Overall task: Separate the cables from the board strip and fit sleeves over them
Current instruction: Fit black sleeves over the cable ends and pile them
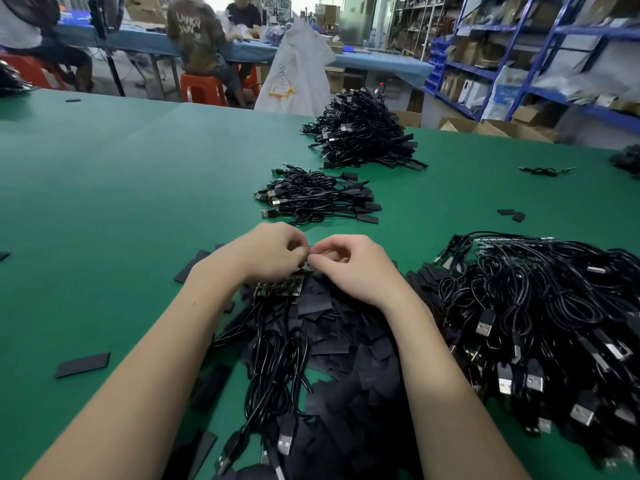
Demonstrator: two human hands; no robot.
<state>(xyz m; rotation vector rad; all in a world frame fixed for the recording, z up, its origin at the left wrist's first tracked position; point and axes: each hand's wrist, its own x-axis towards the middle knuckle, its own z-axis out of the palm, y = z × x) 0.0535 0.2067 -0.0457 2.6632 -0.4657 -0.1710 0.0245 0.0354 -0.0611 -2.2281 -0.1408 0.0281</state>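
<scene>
— Head view: where's the board strip [281, 286]?
— On the green table [121, 188], beneath the left hand [266, 252], its cables [277, 348] trailing toward the camera.
— And the hands?
— Left hand and right hand [349, 266] meet fingertip to fingertip, curled, pinching something too small to identify, above the black sleeves [346, 327].

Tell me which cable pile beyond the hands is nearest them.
The smaller, flatter cable pile, just past the fingertips. The taller pile lies farther back, toward the table's far edge.

Three cable piles [363, 133] [317, 195] [540, 323], one board strip [280, 287], one sleeve heap [346, 327], two hands [268, 252] [356, 268].
</scene>
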